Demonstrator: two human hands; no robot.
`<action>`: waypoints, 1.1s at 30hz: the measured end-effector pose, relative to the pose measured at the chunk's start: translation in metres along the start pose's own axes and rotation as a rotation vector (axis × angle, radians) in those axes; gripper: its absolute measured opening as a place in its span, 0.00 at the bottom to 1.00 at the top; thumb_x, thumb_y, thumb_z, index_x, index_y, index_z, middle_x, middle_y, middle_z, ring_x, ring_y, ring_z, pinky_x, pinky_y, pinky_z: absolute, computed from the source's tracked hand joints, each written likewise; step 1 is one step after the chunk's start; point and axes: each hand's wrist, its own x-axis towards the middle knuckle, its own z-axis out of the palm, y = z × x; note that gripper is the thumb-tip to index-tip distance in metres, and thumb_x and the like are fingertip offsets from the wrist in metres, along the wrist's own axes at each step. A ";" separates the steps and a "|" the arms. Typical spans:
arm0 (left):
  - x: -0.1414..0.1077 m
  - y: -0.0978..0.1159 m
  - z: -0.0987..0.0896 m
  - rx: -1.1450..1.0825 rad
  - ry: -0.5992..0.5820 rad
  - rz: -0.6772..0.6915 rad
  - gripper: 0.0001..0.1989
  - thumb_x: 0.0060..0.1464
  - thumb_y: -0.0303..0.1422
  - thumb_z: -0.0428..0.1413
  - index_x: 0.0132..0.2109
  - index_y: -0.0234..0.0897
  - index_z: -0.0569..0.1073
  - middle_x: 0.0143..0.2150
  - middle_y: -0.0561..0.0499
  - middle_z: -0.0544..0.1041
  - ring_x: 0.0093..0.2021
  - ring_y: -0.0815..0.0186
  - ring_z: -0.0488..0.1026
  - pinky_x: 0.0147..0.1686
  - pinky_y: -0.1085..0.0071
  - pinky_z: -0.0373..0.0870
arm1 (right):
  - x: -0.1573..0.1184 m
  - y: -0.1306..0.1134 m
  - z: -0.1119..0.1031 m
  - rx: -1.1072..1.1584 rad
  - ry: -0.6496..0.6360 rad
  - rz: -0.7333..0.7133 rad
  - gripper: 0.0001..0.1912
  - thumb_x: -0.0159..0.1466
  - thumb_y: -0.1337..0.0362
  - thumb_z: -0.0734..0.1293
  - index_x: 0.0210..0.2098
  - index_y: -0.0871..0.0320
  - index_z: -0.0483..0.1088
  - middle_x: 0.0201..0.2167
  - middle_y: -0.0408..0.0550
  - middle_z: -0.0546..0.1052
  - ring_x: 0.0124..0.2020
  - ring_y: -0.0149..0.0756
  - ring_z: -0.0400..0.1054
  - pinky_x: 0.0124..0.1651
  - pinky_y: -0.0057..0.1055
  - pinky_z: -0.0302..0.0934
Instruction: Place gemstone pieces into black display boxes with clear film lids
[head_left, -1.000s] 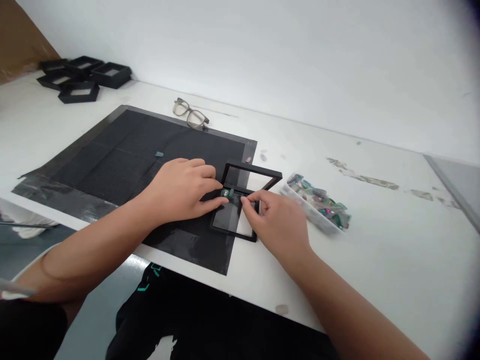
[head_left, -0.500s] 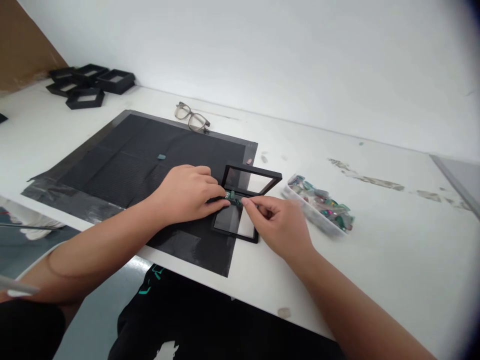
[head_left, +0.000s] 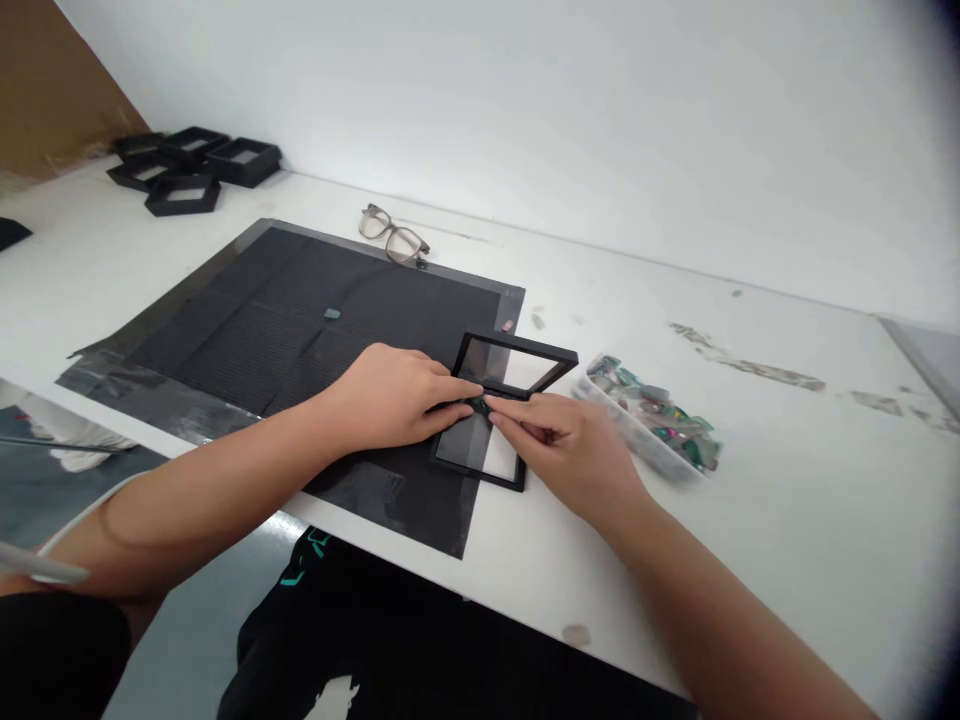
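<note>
A black hinged display frame (head_left: 521, 476) with clear panes stands unfolded on the edge of a black mat, its lid tilted up at the back. Over its hinge side, my left hand (head_left: 394, 395) and my right hand (head_left: 574, 440) meet fingertip to fingertip. Between them they pinch a small dark green piece (head_left: 480, 404), mostly covered by the fingers. Thumb and index finger are closed on it in each hand. Just right of my right hand, a clear plastic box (head_left: 637, 438) holds many coloured, glassy-looking pieces.
The black mat (head_left: 247, 320) bears a small teal piece (head_left: 331, 314). Eyeglasses (head_left: 394, 236) lie at its back edge. Several black frames (head_left: 244, 160) are piled at the back left. A small pink piece (head_left: 508, 326) and a pale piece (head_left: 576, 635) lie on the white table (head_left: 810, 480).
My hands have drawn together over the hinge, so the green piece is now more covered by fingertips. The whole view has shifted slightly.
</note>
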 end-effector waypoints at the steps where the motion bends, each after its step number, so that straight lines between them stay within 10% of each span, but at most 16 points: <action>1: 0.000 0.000 0.000 -0.002 0.013 0.008 0.14 0.66 0.43 0.52 0.53 0.52 0.79 0.36 0.57 0.84 0.37 0.66 0.81 0.24 0.70 0.54 | 0.000 0.000 0.000 -0.008 -0.006 0.007 0.14 0.67 0.60 0.67 0.47 0.50 0.83 0.19 0.39 0.66 0.21 0.29 0.59 0.26 0.30 0.51; 33: 0.007 -0.019 -0.007 -0.322 -0.067 -0.204 0.15 0.56 0.48 0.61 0.45 0.49 0.83 0.30 0.57 0.80 0.28 0.71 0.74 0.28 0.74 0.60 | -0.010 -0.011 -0.002 -0.036 -0.058 0.013 0.14 0.67 0.57 0.66 0.43 0.53 0.82 0.16 0.37 0.62 0.19 0.29 0.55 0.27 0.30 0.52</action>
